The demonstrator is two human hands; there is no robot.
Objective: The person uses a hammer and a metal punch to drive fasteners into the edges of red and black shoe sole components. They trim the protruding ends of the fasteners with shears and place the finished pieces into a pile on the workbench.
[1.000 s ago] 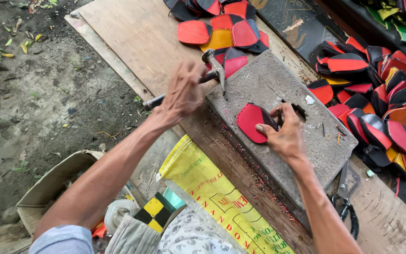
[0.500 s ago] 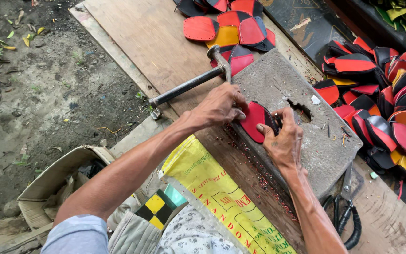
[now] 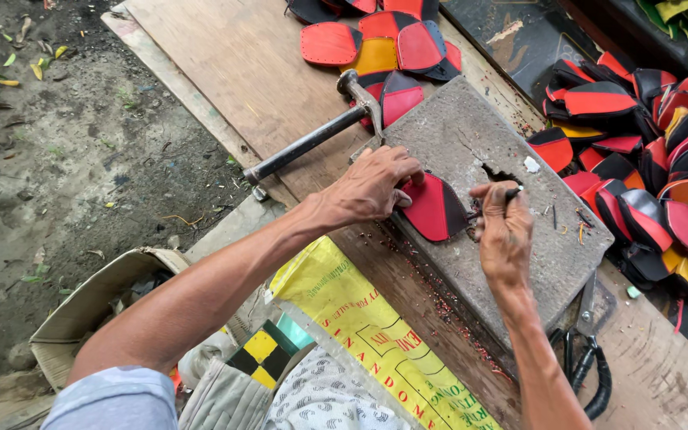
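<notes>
My left hand (image 3: 372,187) rests its fingers on the left edge of a red and black oval leather piece (image 3: 435,209) lying on a grey stone slab (image 3: 503,263). My right hand (image 3: 503,231) is closed around a small dark punch tool (image 3: 511,193), held at the piece's right edge. A hammer (image 3: 312,139) with a dark handle lies on the wooden board, its head leaning against the slab's far corner, just behind my left hand.
Piles of red, black and orange leather pieces (image 3: 646,159) lie right of the slab, more pieces (image 3: 384,44) beyond it. Black-handled scissors (image 3: 587,358) lie near the slab's near corner. A yellow sack (image 3: 360,334) covers my lap. A cardboard box (image 3: 97,295) sits on dirt at left.
My left hand has put the hammer down against the slab and moved onto the leather piece. My right hand has shifted right, from on the piece to its edge.
</notes>
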